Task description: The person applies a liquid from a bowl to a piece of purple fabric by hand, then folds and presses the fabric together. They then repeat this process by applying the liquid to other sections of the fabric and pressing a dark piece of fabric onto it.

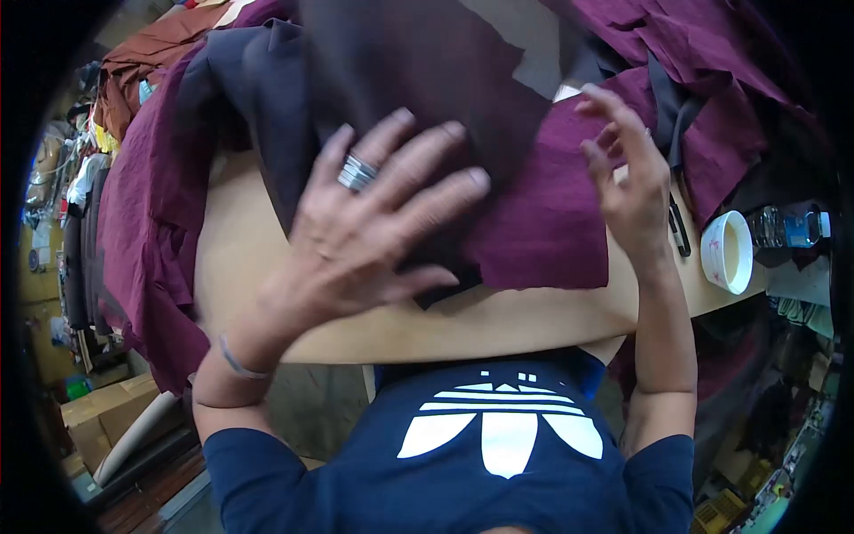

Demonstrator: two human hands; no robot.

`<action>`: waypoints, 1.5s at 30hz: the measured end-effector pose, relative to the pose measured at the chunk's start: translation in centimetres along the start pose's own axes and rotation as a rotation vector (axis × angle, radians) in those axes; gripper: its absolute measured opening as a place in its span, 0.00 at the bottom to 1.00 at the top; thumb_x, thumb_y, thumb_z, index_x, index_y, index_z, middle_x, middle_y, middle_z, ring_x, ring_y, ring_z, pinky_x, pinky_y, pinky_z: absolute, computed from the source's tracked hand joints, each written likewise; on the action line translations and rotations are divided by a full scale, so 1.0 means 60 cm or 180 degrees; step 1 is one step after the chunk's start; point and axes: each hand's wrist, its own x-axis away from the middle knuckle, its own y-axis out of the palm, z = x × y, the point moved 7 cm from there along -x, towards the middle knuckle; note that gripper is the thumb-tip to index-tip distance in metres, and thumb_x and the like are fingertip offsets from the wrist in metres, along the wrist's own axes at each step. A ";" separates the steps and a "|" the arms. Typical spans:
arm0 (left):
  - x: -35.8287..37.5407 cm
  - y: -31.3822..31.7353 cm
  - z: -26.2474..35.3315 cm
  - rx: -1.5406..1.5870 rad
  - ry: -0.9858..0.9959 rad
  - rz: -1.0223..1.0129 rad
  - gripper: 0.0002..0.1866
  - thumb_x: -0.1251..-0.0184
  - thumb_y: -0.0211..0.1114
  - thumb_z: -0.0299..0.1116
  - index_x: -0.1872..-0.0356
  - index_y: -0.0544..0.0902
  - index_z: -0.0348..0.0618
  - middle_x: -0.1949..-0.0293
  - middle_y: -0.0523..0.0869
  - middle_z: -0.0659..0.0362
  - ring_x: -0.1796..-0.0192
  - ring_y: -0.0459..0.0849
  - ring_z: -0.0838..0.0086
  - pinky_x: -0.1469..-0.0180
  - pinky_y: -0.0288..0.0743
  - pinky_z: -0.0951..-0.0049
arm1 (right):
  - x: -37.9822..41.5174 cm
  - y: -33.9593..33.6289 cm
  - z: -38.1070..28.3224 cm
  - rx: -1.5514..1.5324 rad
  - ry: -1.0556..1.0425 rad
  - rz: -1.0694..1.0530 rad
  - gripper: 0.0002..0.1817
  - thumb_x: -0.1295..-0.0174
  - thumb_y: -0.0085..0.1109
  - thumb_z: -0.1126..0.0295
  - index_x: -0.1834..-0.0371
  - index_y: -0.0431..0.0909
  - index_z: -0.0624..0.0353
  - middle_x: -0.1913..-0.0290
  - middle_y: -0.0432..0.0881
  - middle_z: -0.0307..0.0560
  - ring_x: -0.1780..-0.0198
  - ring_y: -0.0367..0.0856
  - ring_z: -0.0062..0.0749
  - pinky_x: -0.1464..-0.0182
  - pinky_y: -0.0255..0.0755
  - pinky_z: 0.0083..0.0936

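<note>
Dark brown-black cloth (400, 62) lies over maroon cloth (551, 205) on the pale table (240, 258). My left hand (374, 205), with silvery rings on one finger, is spread palm down over the dark cloth, fingers apart. Right of the dark cloth, my right hand (627, 160) is raised over the maroon cloth with its fingers bent and apart, holding nothing that shows. Part of the dark cloth is blurred.
At the table's right stand a white bowl (727, 253) and a clear plastic bottle (787, 226), with a black pen-like object (680, 230) beside them. Maroon cloth (151, 214) hangs over the left edge. A cardboard box (116, 414) is at lower left.
</note>
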 end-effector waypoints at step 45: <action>0.110 0.098 -0.125 0.0413 -0.0858 0.1064 0.28 0.44 0.65 0.28 0.40 0.70 0.43 0.52 0.79 0.51 0.49 0.78 0.61 0.49 0.72 0.65 | -0.013 0.061 -0.154 0.0696 -0.1388 -0.1053 0.41 0.54 0.53 0.86 0.32 0.63 0.47 0.55 0.83 0.42 0.71 0.82 0.31 0.77 0.71 0.23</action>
